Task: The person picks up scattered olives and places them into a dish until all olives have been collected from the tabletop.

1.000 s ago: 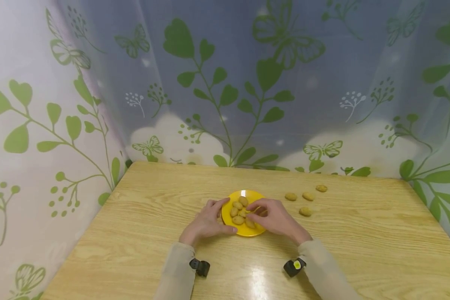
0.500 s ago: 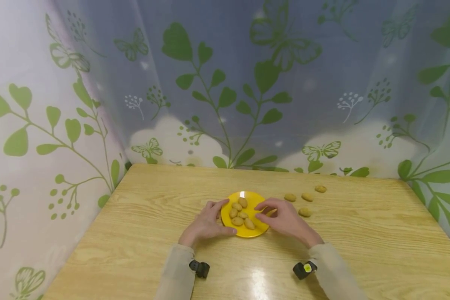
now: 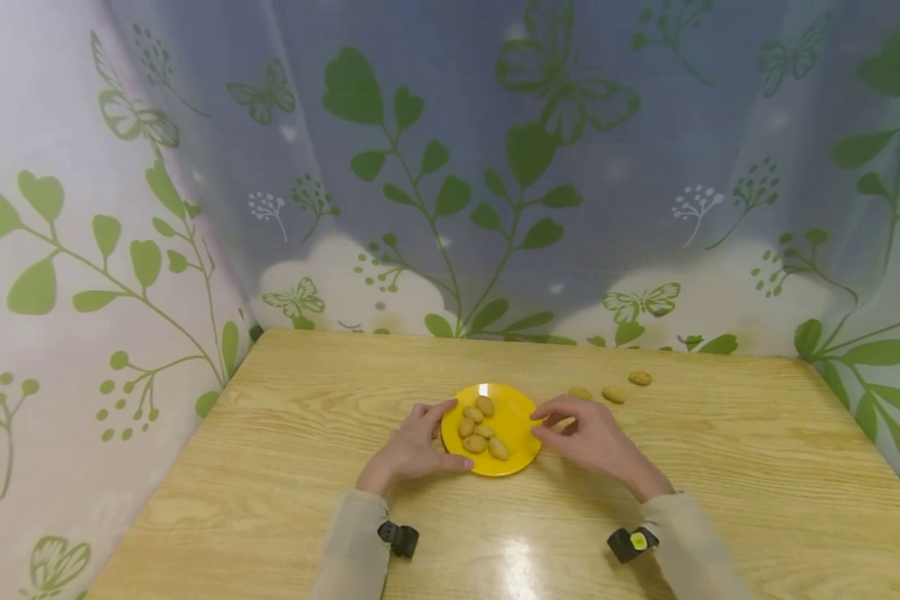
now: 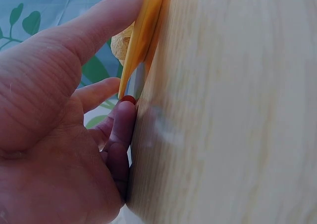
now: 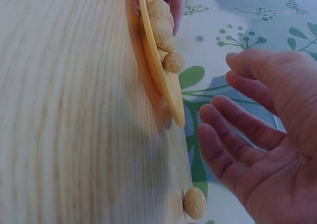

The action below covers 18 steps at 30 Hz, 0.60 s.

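My left hand point(image 3: 412, 446) holds the left side of a round yellow plate point(image 3: 516, 429). In the left wrist view its thumb lies over the plate rim point(image 4: 148, 21) and a fingertip is tucked under the edge. Several small tan, rough-skinned nuts point(image 3: 498, 448), which look like walnuts, lie bunched on the left and middle of the plate. My right hand point(image 3: 600, 437) hovers at the plate's right rim. The right wrist view shows its fingers loosely bent, apart from the plate, with nothing between them. One loose nut point(image 5: 194, 202) lies on the table below that hand.
More nuts point(image 3: 640, 378) lie on the wooden table point(image 3: 285, 467) to the right of the plate, one of them partly behind my right hand. A curtain point(image 3: 435, 167) with green leaves and butterflies stands along the table's back edge.
My right hand has drawn back to the right, from among the nuts on the plate to its right rim, fingers empty. It now hides one table nut. My left hand stays on the plate.
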Each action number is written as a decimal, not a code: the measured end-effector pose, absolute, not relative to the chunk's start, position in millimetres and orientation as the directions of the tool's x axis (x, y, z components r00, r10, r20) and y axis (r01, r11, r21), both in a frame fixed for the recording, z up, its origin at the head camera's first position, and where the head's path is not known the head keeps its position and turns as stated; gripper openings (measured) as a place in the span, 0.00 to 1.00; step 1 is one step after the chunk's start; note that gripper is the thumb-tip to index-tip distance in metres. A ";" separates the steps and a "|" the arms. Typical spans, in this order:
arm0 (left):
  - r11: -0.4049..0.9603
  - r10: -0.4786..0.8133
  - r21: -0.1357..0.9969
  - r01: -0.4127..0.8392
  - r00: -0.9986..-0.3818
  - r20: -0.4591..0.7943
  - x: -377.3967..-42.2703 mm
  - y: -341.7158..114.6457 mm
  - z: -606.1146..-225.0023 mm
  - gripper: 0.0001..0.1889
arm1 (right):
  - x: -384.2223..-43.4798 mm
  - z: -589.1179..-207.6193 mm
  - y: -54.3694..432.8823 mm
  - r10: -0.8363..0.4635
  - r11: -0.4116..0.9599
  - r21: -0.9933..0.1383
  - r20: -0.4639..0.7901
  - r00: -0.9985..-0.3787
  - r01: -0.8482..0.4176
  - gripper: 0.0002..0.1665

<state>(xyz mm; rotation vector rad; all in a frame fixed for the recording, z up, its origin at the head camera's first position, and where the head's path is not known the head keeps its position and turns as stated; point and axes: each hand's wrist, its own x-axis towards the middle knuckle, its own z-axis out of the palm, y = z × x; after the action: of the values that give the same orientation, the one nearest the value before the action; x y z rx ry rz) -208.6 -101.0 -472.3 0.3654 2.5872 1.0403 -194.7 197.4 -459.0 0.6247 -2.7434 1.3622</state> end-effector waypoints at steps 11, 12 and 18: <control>0.703 0.357 0.701 0.120 -0.912 -0.201 -208.3 -101.2 -472.1 0.52 | -190.1 -457.4 214.4 -0.322 0.598 -0.712 0.208 -0.923 -0.369 0.10; 0.703 0.357 0.700 0.120 -0.912 -0.202 -208.3 -101.2 -472.2 0.52 | -189.4 -457.1 216.0 -0.319 0.601 -0.710 0.209 -0.924 -0.368 0.10; 0.702 0.353 0.702 0.118 -0.914 -0.199 -208.4 -101.1 -472.4 0.52 | -186.1 -455.8 225.4 -0.306 0.609 -0.708 0.205 -0.930 -0.357 0.11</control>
<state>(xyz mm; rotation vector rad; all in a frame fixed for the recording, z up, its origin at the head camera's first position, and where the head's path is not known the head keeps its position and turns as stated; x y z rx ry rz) -208.4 -101.1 -472.4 0.3698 2.5926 1.0379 -186.1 225.4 -455.8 0.5694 -2.7608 1.2362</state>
